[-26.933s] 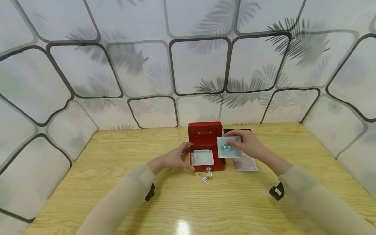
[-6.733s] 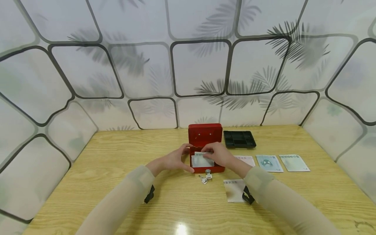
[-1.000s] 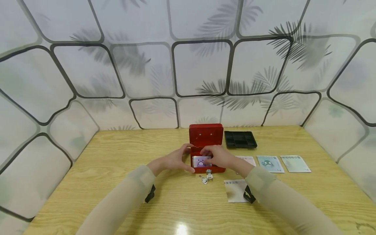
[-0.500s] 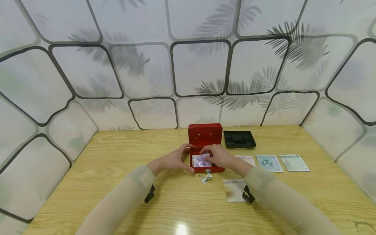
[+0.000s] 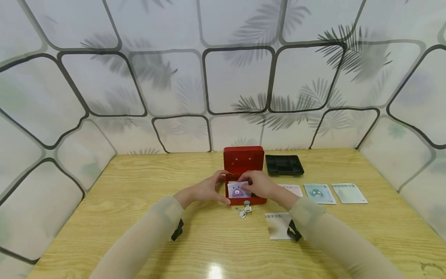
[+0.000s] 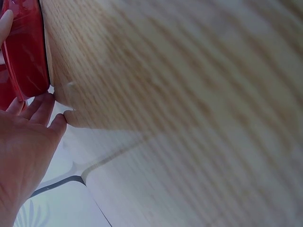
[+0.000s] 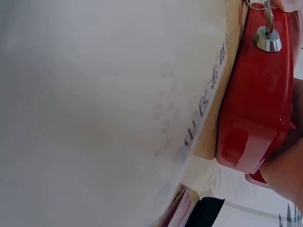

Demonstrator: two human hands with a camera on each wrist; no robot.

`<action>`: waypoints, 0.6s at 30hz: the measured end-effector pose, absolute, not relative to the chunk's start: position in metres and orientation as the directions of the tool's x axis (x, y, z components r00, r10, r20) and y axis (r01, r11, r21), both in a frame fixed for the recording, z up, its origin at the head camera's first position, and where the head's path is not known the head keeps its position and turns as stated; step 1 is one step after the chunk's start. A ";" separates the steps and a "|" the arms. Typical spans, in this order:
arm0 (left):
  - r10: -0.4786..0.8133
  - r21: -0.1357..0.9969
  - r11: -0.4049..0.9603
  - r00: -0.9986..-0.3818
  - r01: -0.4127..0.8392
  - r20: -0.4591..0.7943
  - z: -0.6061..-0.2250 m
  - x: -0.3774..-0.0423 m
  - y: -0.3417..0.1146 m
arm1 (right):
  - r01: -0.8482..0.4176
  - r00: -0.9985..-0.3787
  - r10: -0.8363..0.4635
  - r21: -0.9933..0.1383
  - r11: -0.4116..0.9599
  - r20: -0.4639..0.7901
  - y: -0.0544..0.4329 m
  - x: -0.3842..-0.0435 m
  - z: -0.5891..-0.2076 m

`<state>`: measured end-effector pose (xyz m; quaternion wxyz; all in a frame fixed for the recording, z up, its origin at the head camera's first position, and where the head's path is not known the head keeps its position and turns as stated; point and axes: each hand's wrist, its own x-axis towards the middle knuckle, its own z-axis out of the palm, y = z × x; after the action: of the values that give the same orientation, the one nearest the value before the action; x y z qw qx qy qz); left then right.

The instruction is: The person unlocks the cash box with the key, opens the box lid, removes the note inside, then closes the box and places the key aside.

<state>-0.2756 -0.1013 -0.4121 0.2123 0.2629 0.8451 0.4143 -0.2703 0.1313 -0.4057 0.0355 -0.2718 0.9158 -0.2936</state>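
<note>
A red cash box (image 5: 258,201) stands with its lid (image 5: 243,155) raised. My left hand (image 5: 209,189) grips its left side, thumb at the front corner and fingers toward the back; the left wrist view shows the fingertips at the red wall (image 6: 28,52). Inside lie play banknotes, a purple one with a cartoon bear (image 5: 235,191) on top. My right hand (image 5: 260,185) reaches in and pinches the purple note near its right edge. In the right wrist view, the box wall (image 7: 255,104) hides those fingertips. A key (image 7: 269,19) sits in the front lock, with another key (image 5: 242,213) hanging from it.
Right of the box lie a pink note (image 5: 294,190), a teal note (image 5: 320,194) and a green note (image 5: 349,193) in a row. A pale note (image 5: 277,226) lies nearer me, partly under the right wrist. A black compartment tray (image 5: 285,173) stands behind the row.
Earlier, my right hand held a teal note; notes now lie spread out at right. Pale notes topped the box before; now a purple one does, shifted slightly. The left hand stays put.
</note>
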 end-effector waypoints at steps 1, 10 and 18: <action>0.620 0.810 0.520 -0.772 0.271 -0.140 -0.412 -0.276 -0.101 | -0.481 -0.848 -0.520 -0.553 0.680 0.098 0.131 -0.270 -0.406; 0.627 0.803 0.522 -0.767 0.288 -0.133 -0.412 -0.276 -0.101 | -0.455 -0.857 -0.512 -0.566 0.687 0.068 0.130 -0.271 -0.408; 0.625 0.804 0.525 -0.768 0.281 -0.140 -0.412 -0.276 -0.102 | -0.444 -0.855 -0.514 -0.596 0.668 0.061 0.130 -0.273 -0.407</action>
<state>-0.2757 -0.1015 -0.4120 0.2114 0.2675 0.8471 0.4076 -0.2730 0.1304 -0.4070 0.0562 -0.2629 0.9116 -0.3109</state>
